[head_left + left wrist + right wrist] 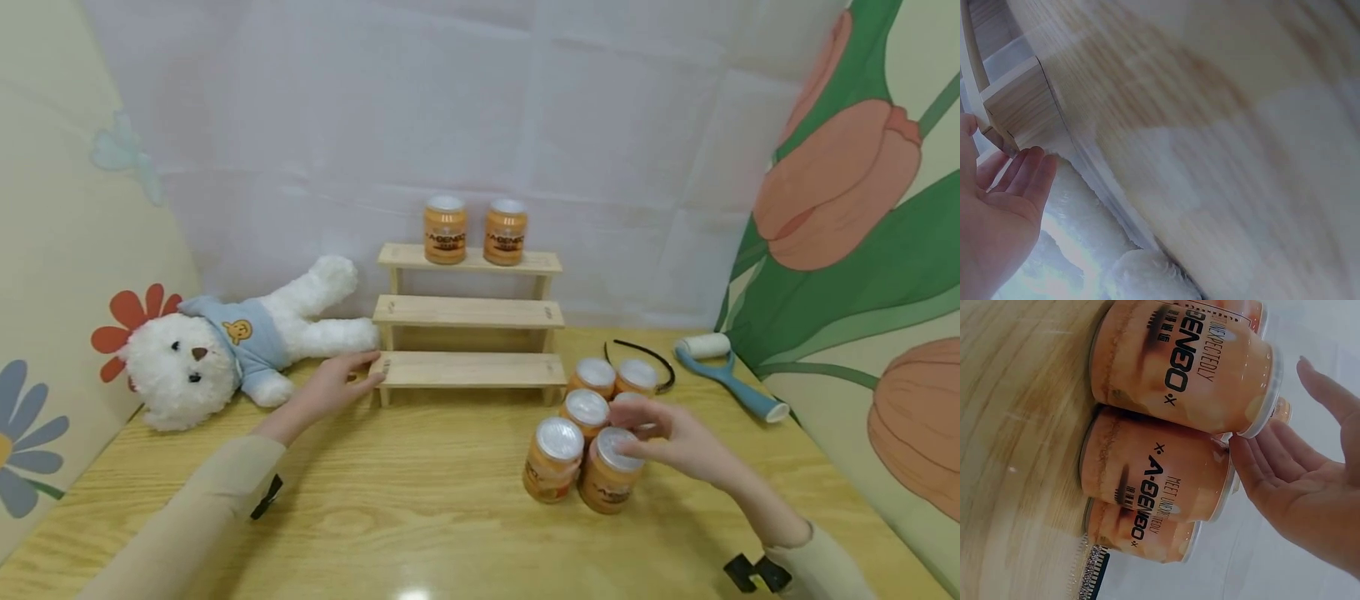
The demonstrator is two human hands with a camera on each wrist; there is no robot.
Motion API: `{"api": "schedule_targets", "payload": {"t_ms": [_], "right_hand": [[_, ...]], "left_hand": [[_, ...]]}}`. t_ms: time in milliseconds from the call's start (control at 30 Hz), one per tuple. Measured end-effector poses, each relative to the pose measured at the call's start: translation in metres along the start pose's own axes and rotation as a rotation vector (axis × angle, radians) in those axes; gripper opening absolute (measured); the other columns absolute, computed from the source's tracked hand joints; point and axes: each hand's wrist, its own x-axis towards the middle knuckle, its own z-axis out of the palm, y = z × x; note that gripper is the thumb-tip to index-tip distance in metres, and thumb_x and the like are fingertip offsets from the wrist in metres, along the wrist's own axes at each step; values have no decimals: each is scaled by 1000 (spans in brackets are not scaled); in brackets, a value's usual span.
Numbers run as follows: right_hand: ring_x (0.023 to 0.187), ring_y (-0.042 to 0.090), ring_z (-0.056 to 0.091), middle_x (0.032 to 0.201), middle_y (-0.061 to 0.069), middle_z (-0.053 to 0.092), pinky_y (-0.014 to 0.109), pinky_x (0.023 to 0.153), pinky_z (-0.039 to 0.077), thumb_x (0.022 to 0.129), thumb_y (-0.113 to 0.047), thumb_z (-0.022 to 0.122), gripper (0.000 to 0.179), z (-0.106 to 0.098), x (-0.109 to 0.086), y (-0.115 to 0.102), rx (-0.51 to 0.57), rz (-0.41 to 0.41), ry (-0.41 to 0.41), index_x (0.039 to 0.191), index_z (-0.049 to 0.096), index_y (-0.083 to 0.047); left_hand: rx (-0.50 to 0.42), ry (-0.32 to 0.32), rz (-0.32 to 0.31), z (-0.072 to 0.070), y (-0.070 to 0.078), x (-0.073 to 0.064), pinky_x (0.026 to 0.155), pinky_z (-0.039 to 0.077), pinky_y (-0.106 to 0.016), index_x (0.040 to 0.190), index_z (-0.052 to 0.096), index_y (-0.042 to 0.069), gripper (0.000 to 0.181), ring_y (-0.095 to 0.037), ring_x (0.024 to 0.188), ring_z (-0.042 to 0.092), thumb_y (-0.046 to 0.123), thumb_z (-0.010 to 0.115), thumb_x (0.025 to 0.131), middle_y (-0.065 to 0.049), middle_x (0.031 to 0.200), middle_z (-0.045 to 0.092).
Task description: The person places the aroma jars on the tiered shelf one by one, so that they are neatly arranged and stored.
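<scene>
My left hand [333, 387] pinches the left end of the lowest step of a three-tier wooden shelf [468, 369]. Thumb and fingers lie on either side of the board's end in the left wrist view. Over a cluster of several orange cans with silver lids stands my right hand [675, 437]. Its fingertips are right at the lid of the front right can [611, 479], and the thumb stands away from that can in the right wrist view. Beside it is the front left can [553, 467]; another can is partly hidden behind the hand.
Two matching cans, a left one [446, 233] and a right one [506, 235], stand on the top step. A white plush dog [180, 367] in a blue shirt lies left of the shelf. Behind the cluster are a black headband [648, 350] and a blue-handled lint roller [738, 387].
</scene>
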Motion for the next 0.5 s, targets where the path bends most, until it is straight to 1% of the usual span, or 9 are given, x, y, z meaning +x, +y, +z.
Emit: {"api": "schedule_targets", "payload": {"t_ms": [200,367,500], "right_hand": [[111,13,57,124,14,61,26,91,51,87,-21,68,49,4,-3,1,-30,-13,2,130,54,-2],[114,17,56,126,15,58,27,92,50,85,-21,70,51,5,-5,1,-47,-19,-8,129,54,-2],[113,16,56,127,13,58,28,91,50,83,-23,72,52,8,-7,1,-59,-17,9,129,55,-4]], "left_hand": [[9,0,3,-1,-2,2,98,44,-54,140,38,-6,60,-43,122,46,34,52,97,-28,139,43],[15,3,5,0,-2,3,98,44,-54,140,38,-7,59,-43,122,46,32,52,97,-28,139,43],[20,10,12,1,0,1,98,44,-54,138,40,-8,59,-44,122,47,32,53,97,-29,138,43]]}}
